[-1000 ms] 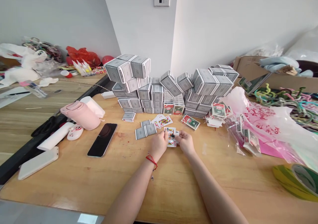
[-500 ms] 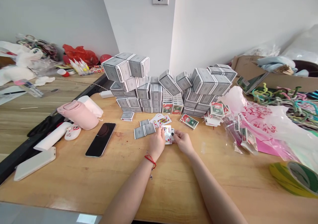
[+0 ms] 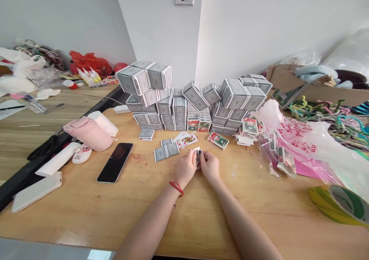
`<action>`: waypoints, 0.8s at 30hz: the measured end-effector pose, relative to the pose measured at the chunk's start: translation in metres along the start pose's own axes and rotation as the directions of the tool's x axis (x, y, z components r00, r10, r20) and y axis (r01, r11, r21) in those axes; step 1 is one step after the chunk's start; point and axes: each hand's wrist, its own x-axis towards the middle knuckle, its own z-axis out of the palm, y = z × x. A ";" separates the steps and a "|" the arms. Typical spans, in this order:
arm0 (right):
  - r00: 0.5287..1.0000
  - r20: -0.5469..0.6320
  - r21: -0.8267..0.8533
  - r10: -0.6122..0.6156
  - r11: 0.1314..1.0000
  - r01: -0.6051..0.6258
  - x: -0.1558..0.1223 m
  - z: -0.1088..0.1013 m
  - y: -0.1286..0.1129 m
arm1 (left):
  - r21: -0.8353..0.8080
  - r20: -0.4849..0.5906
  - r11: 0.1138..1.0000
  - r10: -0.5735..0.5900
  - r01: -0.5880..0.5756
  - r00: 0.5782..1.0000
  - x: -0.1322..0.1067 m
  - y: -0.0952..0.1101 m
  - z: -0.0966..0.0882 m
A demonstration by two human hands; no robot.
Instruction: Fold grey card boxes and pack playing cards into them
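My left hand (image 3: 185, 168) and my right hand (image 3: 210, 167) meet at the middle of the wooden table (image 3: 121, 210), both closed on a small stack of playing cards (image 3: 197, 157) squeezed between them. A red string circles my left wrist. Just beyond the hands lie face-down grey-backed cards (image 3: 166, 151) and a fan of face-up cards (image 3: 186, 139). A sealed card pack (image 3: 219, 140) lies to the right of those. Behind them rises a pile of grey card boxes (image 3: 178, 98).
A black phone (image 3: 115, 162), a pink bottle (image 3: 88, 133), a white roll (image 3: 57, 161) and a white case (image 3: 36, 191) lie left. Pink-printed plastic bags (image 3: 305, 144) with card packs, coloured pipe cleaners (image 3: 328, 115), a cardboard box (image 3: 291, 85) and a green tape roll (image 3: 343, 206) are right.
My hands have drawn closer together, closing the spread cards into a tight stack that is now mostly hidden by my fingers. The view has shifted slightly.
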 end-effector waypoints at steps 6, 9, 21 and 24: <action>0.994 0.079 0.235 0.070 0.968 -0.087 0.002 0.002 0.001 | -0.007 -0.089 0.998 -0.059 0.059 0.994 -0.001 -0.006 0.000; 0.976 0.216 0.398 0.008 0.913 -0.096 0.003 0.003 -0.002 | -0.018 -0.167 0.989 -0.150 0.149 0.974 0.000 -0.010 0.000; 0.930 0.352 0.597 -0.105 0.791 -0.137 -0.002 0.000 -0.017 | -0.145 -0.282 0.959 -0.275 0.243 0.919 0.006 -0.017 -0.002; 0.898 0.440 0.626 0.000 0.717 -0.307 0.001 -0.006 -0.015 | -0.214 -0.244 0.945 -0.295 0.246 0.924 0.008 -0.019 -0.004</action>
